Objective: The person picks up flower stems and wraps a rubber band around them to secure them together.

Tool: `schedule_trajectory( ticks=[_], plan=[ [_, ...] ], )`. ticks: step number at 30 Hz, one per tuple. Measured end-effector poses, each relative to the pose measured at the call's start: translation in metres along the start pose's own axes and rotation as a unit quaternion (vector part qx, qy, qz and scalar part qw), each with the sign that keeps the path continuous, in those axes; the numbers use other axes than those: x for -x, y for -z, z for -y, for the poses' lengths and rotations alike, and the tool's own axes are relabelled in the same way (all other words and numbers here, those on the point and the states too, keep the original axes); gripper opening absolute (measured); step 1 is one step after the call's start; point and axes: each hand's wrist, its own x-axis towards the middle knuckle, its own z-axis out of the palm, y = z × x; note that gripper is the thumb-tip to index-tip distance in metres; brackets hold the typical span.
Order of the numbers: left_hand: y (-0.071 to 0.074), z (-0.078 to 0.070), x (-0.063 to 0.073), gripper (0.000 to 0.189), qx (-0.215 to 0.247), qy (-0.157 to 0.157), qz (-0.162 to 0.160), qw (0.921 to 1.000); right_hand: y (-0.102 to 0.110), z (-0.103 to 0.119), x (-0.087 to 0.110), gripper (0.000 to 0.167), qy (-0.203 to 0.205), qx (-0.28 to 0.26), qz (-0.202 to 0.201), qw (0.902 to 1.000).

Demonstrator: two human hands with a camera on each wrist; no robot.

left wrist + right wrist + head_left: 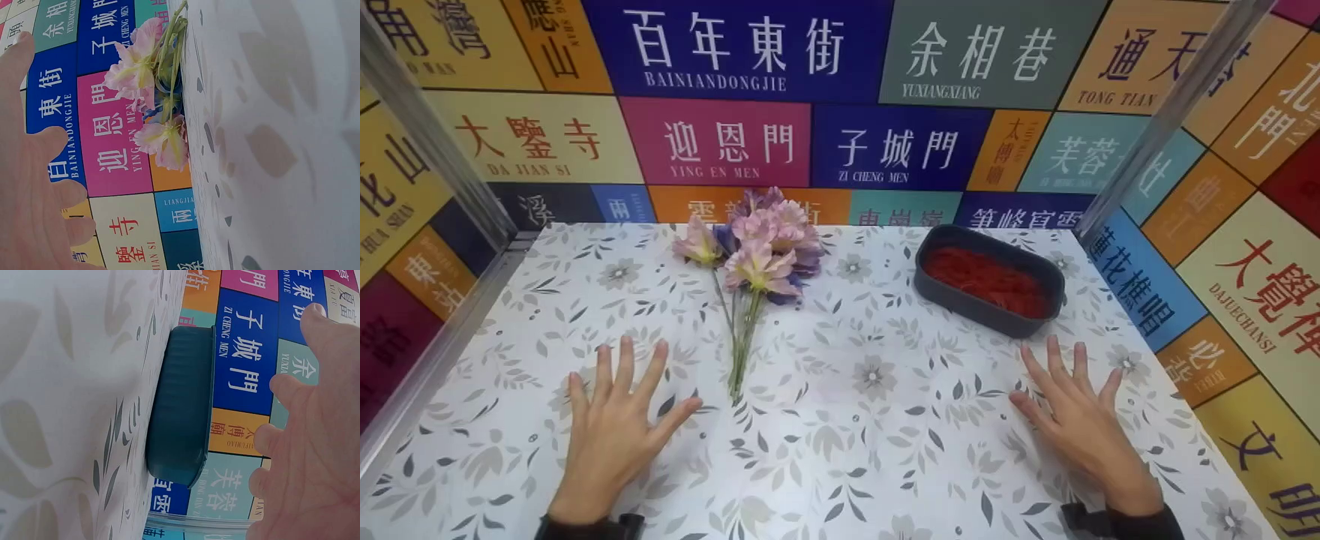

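So the flower bunch [769,259] is lying on the patterned table [825,495], ahead and a bit right of my left hand [615,431], the nearer one. Its stems [742,352] run lengthwise toward me, ends just right of my thumb tip. Blooms are pink and purple, yellowish inside (kinda ruffly). That hand's spread wide, holding nothing. Same with my right hand [1076,427]; a dark oblong tub [966,313] of red stuff [990,281] sits slantwise just past its fingertips.
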Motion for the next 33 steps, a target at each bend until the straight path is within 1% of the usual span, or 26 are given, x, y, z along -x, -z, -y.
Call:
schedule_trajectory(
  ticks=[4, 6, 9, 11, 12, 13, 15, 17, 19, 20, 22, 24, 29, 30, 31, 32, 33],
  plan=[
    [0.002, -0.002, -0.002, 0.086, 0.012, 0.005, 0.012, 0.9998, 0.002, 0.001, 0.0, 0.072, -0.002, -0.005, 0.004, 1.0],
    [0.003, -0.004, -0.005, 0.085, 0.032, 0.012, 0.022, 0.9992, 0.002, 0.001, -0.001, 0.073, -0.003, -0.01, 0.007, 0.9999],
    [0.004, -0.007, -0.012, 0.082, 0.08, 0.025, 0.044, 0.9955, 0.004, 0.002, -0.002, 0.074, -0.004, -0.023, 0.015, 0.9996],
    [0.004, -0.008, -0.02, 0.082, 0.13, 0.04, 0.07, 0.9883, 0.004, 0.002, -0.004, 0.076, -0.006, -0.037, 0.023, 0.999],
    [0.005, -0.007, -0.024, 0.082, 0.157, 0.048, 0.085, 0.9828, 0.004, 0.002, -0.005, 0.078, -0.007, -0.047, 0.026, 0.9986],
    [0.005, -0.007, -0.029, 0.084, 0.186, 0.058, 0.102, 0.9756, 0.004, 0.003, -0.006, 0.079, -0.007, -0.058, 0.031, 0.9978],
    [0.007, -0.006, -0.041, 0.088, 0.243, 0.087, 0.145, 0.955, 0.003, 0.004, -0.009, 0.083, -0.008, -0.081, 0.042, 0.9958],
    [0.009, -0.004, -0.053, 0.092, 0.291, 0.121, 0.185, 0.9308, 0.001, 0.006, -0.011, 0.086, -0.01, -0.104, 0.056, 0.9929],
    [0.01, -0.003, -0.066, 0.095, 0.32, 0.15, 0.214, 0.9107, 0.001, 0.008, -0.014, 0.088, -0.012, -0.121, 0.069, 0.9902],
    [0.01, -0.003, -0.072, 0.097, 0.329, 0.161, 0.225, 0.9028, 0.001, 0.009, -0.015, 0.089, -0.012, -0.126, 0.073, 0.9893],
    [0.008, -0.003, -0.084, 0.1, 0.34, 0.177, 0.238, 0.8925, 0.002, 0.011, -0.016, 0.09, -0.013, -0.131, 0.08, 0.9881],
    [0.006, -0.004, -0.096, 0.104, 0.344, 0.191, 0.251, 0.8843, 0.003, 0.013, -0.018, 0.092, -0.01, -0.129, 0.08, 0.9883],
    [-0.005, -0.01, -0.125, 0.108, 0.349, 0.237, 0.291, 0.8587, 0.001, 0.018, -0.022, 0.099, -0.004, -0.099, 0.093, 0.9907],
    [-0.008, -0.011, -0.129, 0.105, 0.351, 0.242, 0.296, 0.8545, 0.0, 0.019, -0.024, 0.1, -0.001, -0.094, 0.097, 0.9908],
    [-0.011, -0.012, -0.134, 0.096, 0.355, 0.252, 0.301, 0.8485, -0.001, 0.021, -0.025, 0.101, 0.001, -0.089, 0.103, 0.9907],
    [-0.013, -0.014, -0.138, 0.082, 0.358, 0.257, 0.305, 0.8442, -0.003, 0.023, -0.027, 0.101, 0.002, -0.089, 0.108, 0.9902],
    [-0.016, -0.015, -0.141, 0.067, 0.362, 0.259, 0.304, 0.842, -0.005, 0.025, -0.029, 0.102, 0.006, -0.089, 0.112, 0.9897]
  ],
)
